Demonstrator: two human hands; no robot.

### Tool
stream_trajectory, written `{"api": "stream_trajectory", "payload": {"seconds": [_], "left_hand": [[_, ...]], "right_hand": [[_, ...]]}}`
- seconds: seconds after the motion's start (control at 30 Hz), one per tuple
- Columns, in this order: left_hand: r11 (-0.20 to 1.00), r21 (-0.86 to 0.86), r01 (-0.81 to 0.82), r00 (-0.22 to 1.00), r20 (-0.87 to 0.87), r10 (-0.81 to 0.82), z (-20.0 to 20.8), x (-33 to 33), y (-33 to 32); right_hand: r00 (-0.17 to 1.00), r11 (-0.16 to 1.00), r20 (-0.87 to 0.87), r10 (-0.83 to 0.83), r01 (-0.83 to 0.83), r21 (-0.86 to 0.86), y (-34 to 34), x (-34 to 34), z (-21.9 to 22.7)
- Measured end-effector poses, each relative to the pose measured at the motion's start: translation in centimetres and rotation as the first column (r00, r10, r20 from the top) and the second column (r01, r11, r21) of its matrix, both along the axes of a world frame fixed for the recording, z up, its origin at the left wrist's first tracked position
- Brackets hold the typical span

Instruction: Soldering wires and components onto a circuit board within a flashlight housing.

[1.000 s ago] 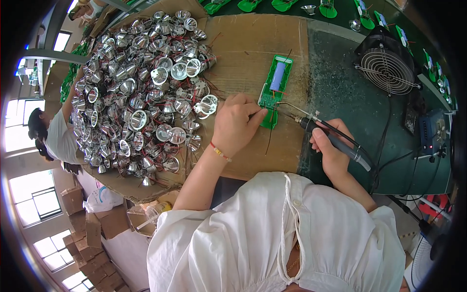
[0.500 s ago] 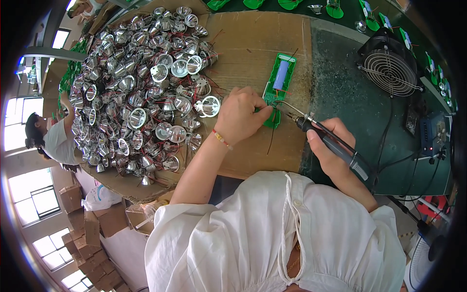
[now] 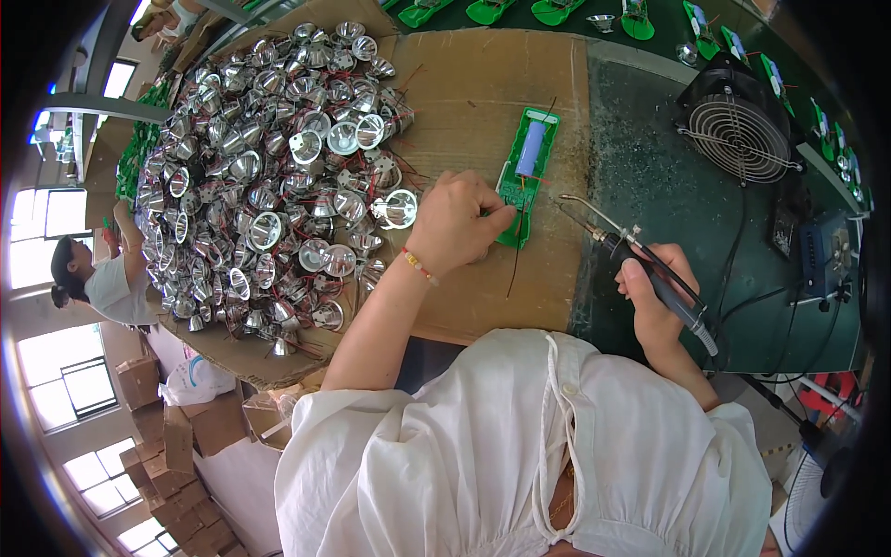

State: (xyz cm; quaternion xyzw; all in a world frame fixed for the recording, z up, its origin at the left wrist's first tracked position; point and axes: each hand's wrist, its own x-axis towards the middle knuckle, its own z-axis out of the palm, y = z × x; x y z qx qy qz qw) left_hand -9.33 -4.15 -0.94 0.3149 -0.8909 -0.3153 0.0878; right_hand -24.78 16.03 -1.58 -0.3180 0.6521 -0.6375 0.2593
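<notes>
A green plastic housing point(image 3: 533, 128) lies slightly tilted on the cardboard, its open side up. Inside it sits a blue cylindrical battery cell point(image 3: 530, 148) with thin wires at its lower end. My left hand point(image 3: 459, 220) is closed at the housing's lower left edge, fingertips pinched together; whatever they pinch is hidden. My right hand point(image 3: 657, 288) grips a soldering iron point(image 3: 640, 265) with a curved metal feed tube. The iron's tip points toward the housing but stands apart from it, to the right. A dark wire hangs down from the housing's lower part.
Many shiny reflector cups point(image 3: 264, 230) with red wires are heaped to the left on cardboard point(image 3: 483, 74). A fan with a wire grille point(image 3: 740, 139) and a blue soldering station point(image 3: 826, 260) stand right. More green housings line the back. A co-worker point(image 3: 107, 278) sits far left.
My right hand has drawn the soldering iron back to the right, away from the housing. The housing has shifted slightly left; my left hand stays beside it.
</notes>
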Motion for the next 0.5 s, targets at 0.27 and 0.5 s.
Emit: {"api": "stream_trajectory", "payload": {"seconds": [0.27,0.5], "left_hand": [[0.998,0.065,-0.025,1.000,0.005,0.025,0.0,0.1,-0.1],[0.997,0.048,-0.063,0.989,-0.127,0.069,4.2,1.2,-1.0]], "right_hand": [[0.995,0.999,0.092,-0.038,0.037,0.013,1.0,-1.0,-0.4],[0.988,0.994,0.109,-0.110,0.107,0.029,2.0,-2.6,-1.1]]}}
